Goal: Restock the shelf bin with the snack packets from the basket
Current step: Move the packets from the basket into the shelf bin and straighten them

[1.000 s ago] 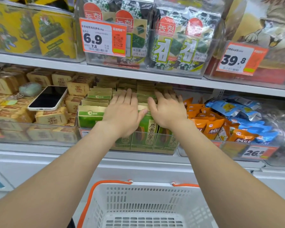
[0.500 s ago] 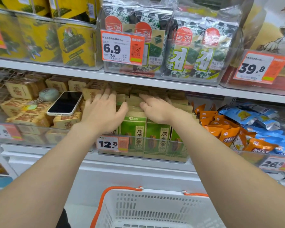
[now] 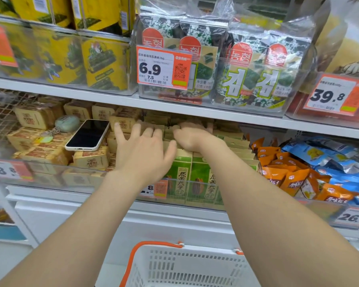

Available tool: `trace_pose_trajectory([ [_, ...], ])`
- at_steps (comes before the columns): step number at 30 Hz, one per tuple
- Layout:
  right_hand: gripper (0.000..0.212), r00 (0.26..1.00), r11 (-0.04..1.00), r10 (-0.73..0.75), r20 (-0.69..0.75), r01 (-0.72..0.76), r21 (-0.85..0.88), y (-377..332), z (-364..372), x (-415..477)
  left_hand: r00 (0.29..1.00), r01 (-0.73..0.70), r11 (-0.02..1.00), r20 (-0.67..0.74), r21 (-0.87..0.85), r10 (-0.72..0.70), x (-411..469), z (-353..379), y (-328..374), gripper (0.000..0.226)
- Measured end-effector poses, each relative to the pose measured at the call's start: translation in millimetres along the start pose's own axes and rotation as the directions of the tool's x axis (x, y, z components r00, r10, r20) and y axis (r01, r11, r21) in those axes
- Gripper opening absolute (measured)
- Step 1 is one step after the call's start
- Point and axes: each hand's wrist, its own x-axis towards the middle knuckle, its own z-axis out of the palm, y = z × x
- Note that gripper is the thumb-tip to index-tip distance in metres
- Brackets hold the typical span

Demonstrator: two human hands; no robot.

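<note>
At 6 o'clock, nearest, stands the white basket (image 3: 187, 252) with an orange handle; what little of its inside shows holds no packets. Both forearms reach up from it into the clear shelf bin (image 3: 203, 200) at the centre, where the green snack packets (image 3: 199, 175) stand upright in rows. The left hand (image 3: 145, 150) lies spread, fingers apart, on the packet tops. Just at its 2 o'clock, the right hand (image 3: 195, 137) bends its fingers over the tops farther back; the tips are hidden, so a grip cannot be told. A phone (image 3: 88, 134) lies on tan packs at the left hand's 9 o'clock, orange packets (image 3: 286, 175) at 3 o'clock, seaweed packs (image 3: 257, 79) at 12.
</note>
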Motion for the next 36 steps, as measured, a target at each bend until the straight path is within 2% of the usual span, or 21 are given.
trace_pose_trajectory([
  [4, 0.046, 0.997, 0.996, 0.072, -0.029, -0.070, 0.063, -0.9, -7.3, 4.5, 0.996, -0.028, 0.999, 0.078, -0.027, 0.030, -8.1, 0.9, 1.5, 0.089],
  [6, 0.042, 0.997, 0.996, 0.062, 0.038, -0.064, 0.064, -3.4, -11.7, 5.6, 0.997, -0.030, 0.999, 0.070, -0.021, 0.032, -6.3, 1.1, 1.7, 0.094],
  [9, 0.051, 0.992, 0.996, 0.038, 0.121, -0.047, 0.072, -12.1, -13.2, 0.9, 0.995, -0.037, 0.999, 0.091, -0.017, 0.039, -5.9, 0.7, 1.9, 0.100],
  [11, 0.052, 0.993, 0.996, 0.059, 0.103, -0.066, 0.068, -14.0, -10.9, -0.3, 0.992, -0.047, 0.999, 0.117, -0.008, 0.048, -7.5, 0.7, 0.8, 0.108],
  [15, 0.022, 0.991, 0.989, 0.132, -0.021, -0.130, 0.072, -8.8, -9.5, -1.6, 0.990, -0.054, 0.998, 0.136, 0.040, 0.048, -7.5, 0.1, 2.8, 0.119],
  [17, 0.017, 0.986, 0.987, 0.155, -0.059, -0.151, 0.058, -8.4, -9.6, -0.8, 0.993, -0.043, 0.997, 0.117, 0.056, 0.037, -7.9, 1.5, 5.2, 0.117],
  [24, 0.037, 0.982, 0.995, 0.088, -0.169, -0.079, 0.057, -9.5, 0.4, -14.1, 0.999, -0.045, 0.994, 0.002, 0.099, 0.045, -13.5, 9.4, 7.9, 0.101],
  [27, 0.046, 0.993, 0.995, 0.065, -0.102, -0.057, 0.084, -7.9, 0.0, -16.6, 0.998, -0.043, 0.991, -0.047, 0.127, 0.050, -14.4, 12.2, 10.6, 0.092],
  [30, 0.051, 0.999, 0.997, 0.032, -0.036, -0.030, 0.064, -9.7, -0.7, -28.0, 0.998, -0.036, 0.994, -0.050, 0.104, 0.042, -10.4, 13.0, 11.5, 0.100],
  [33, 0.053, 0.982, 0.991, 0.055, -0.182, -0.076, -0.110, -9.9, 13.3, -53.8, 0.994, -0.112, 0.994, 0.012, -0.001, 0.112, -4.9, 10.4, -2.4, 0.109],
  [35, 0.063, 0.951, 0.989, 0.060, -0.304, -0.098, -0.110, -2.4, 29.9, -70.1, 0.994, -0.111, 0.989, -0.008, -0.093, 0.110, -6.3, 5.3, -11.8, 0.104],
  [36, 0.067, 0.944, 0.992, 0.046, -0.327, -0.081, -0.093, 3.1, 36.1, -74.4, 0.995, -0.101, 0.991, -0.033, -0.085, 0.099, -7.5, 3.5, -12.9, 0.100],
])
